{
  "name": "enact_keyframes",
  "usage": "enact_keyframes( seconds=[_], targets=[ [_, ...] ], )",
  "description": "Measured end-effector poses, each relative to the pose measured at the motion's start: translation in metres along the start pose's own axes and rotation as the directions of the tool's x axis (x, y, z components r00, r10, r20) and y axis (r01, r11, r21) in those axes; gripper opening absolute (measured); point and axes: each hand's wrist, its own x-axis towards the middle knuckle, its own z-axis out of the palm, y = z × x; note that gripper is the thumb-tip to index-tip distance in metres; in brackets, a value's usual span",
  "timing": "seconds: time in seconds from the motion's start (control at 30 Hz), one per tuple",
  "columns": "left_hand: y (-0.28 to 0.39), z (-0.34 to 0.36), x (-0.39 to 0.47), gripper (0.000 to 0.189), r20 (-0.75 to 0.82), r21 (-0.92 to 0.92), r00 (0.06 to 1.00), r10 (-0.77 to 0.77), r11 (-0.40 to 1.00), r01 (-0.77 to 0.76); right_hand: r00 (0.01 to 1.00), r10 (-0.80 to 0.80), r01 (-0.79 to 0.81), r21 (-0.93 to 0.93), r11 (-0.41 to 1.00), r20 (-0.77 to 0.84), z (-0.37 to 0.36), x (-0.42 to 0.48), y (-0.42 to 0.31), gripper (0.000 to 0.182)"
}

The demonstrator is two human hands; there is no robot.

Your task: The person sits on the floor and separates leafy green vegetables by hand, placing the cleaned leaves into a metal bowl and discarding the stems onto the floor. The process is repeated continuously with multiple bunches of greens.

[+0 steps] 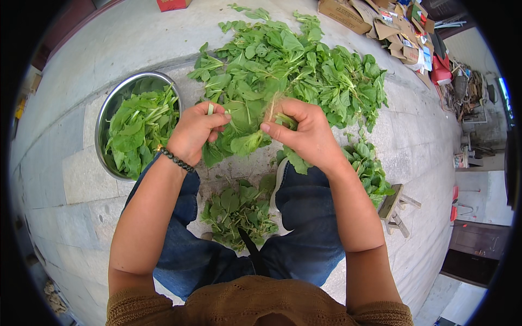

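Observation:
My left hand (196, 129), with a dark beaded bracelet at its wrist, pinches a pale green stem (211, 108) between thumb and fingers. Whether the leaf just below those fingertips belongs to that stem, I cannot tell. In my right hand (308, 132) is a leafy green plant (248, 142) with thin tan roots (275, 102) pointing up past the thumb. Both hands are above the near side of a big heap of leafy greens (285, 53) on the paving. Left of them stands a round stainless steel basin (100, 122) holding loose leafy greens (136, 126).
Between my feet lies a pile of darker leaves (240, 212). A smaller bunch of greens (371, 173) lies at the right, beside a low wooden stool (394, 210). Flattened cardboard boxes (379, 28) are piled at the back right. A red box (173, 5) sits at the far edge.

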Motion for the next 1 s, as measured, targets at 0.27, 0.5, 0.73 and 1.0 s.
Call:
enact_keyframes(
  seconds=[0.27, 0.5, 0.73, 1.0],
  targets=[
    [0.0, 0.008, -0.002, 0.009, 0.11, 0.15, 0.992, 0.061, 0.986, -0.077, 0.922, 0.381, -0.387, 0.201, 0.9, 0.065, -0.002, 0.005, 0.016, 0.015],
    [0.003, 0.017, -0.009, 0.02, 0.318, 0.24, 0.947, -0.039, 0.97, -0.041, 0.904, 0.418, -0.427, 0.235, 0.873, 0.09, 0.007, 0.004, 0.02, 0.017],
    [0.004, 0.011, -0.008, 0.02, 0.395, 0.165, 0.914, -0.093, 0.986, 0.029, 0.881, 0.438, -0.472, 0.262, 0.842, 0.179, 0.01, 0.003, 0.019, 0.018],
    [0.004, 0.009, -0.008, 0.019, 0.441, 0.148, 0.894, -0.082, 0.989, 0.018, 0.917, 0.316, -0.393, 0.421, 0.817, 0.243, 0.02, 0.003, 0.017, 0.013]
  ],
)
